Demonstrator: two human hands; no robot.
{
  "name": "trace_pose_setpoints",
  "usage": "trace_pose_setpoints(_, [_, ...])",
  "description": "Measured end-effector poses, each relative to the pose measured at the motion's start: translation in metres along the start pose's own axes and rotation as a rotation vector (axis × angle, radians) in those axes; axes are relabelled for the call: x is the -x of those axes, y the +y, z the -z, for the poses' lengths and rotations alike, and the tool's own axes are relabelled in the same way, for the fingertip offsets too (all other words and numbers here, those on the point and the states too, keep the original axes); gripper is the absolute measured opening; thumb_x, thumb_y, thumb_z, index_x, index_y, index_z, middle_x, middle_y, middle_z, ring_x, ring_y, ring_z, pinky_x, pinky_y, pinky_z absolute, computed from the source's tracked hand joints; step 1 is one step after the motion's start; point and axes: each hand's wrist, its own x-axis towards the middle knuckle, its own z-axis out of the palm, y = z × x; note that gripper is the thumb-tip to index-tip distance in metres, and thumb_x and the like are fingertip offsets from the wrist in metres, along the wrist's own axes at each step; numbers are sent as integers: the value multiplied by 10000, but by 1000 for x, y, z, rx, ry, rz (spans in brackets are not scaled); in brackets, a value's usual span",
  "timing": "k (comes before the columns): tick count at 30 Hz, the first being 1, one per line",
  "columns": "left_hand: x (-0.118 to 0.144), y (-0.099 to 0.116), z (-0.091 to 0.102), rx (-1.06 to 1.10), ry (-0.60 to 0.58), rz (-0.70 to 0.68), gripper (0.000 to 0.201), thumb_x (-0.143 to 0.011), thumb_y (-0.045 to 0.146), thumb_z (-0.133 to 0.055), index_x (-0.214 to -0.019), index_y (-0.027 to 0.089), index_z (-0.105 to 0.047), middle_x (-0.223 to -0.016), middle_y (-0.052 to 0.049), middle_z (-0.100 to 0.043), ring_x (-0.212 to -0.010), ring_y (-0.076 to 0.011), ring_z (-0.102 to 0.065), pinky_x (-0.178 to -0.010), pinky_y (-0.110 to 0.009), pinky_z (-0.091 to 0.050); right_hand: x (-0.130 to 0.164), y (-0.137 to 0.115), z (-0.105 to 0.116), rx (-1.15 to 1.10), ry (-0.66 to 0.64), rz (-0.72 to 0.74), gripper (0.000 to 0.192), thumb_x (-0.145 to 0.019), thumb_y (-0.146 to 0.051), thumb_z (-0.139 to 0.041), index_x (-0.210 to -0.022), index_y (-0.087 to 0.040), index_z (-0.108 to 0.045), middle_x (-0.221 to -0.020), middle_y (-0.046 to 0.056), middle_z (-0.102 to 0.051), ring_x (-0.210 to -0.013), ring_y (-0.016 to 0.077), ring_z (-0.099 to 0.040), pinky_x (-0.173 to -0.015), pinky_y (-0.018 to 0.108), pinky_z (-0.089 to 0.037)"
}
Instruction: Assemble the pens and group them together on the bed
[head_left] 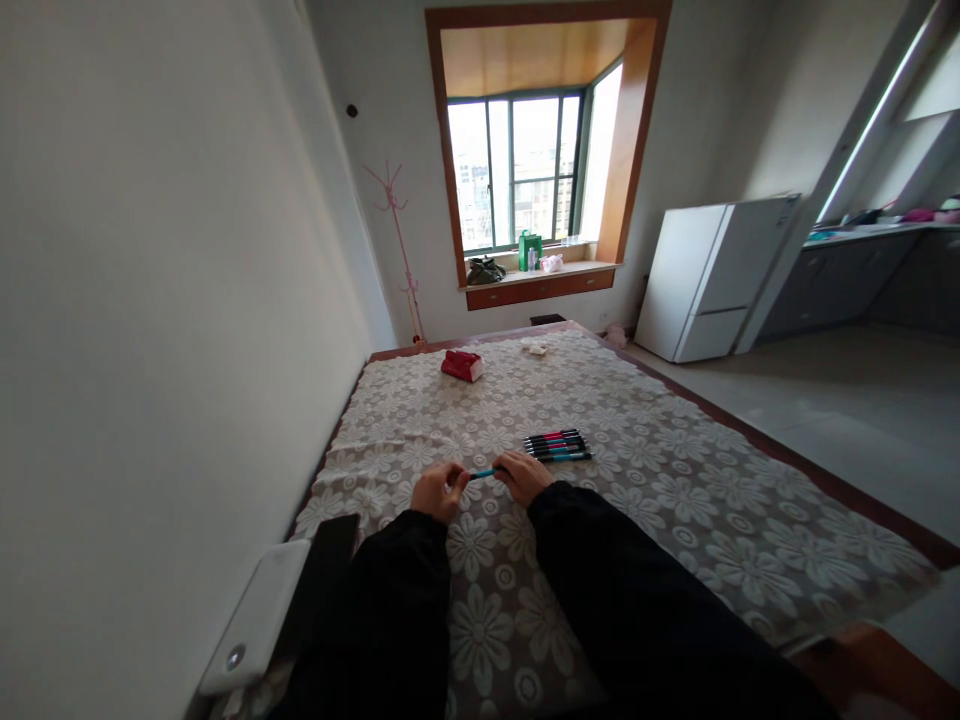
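A blue pen (484,473) with dark ends is held level between my two hands, just over the tablecloth. My left hand (441,491) pinches its left end between thumb and fingers. Around the right end, the fingers of my right hand (523,476) are closed. Just beyond my right hand lies a row of several pens (556,445), side by side, in black, red and blue.
A floral cloth (480,620) covers the table. Farther back lie a red tissue pack (461,366) and a small white item (535,349). At the near left are a white power bank (259,615) and a dark flat object (330,560), beside the wall.
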Motion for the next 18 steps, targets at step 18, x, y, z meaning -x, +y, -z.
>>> trace_pose_setpoints(18, [0, -1, -1, -9, -3, -106, 207, -847, 374, -535, -936, 250, -676, -872, -23, -696, -892, -186, -597, -823, -294, -420, 1, -4, 3, -5, 56, -4, 86, -832, -209, -553, -910, -200, -587, -899, 48, -635, -882, 192, -561, -814, 312, -419])
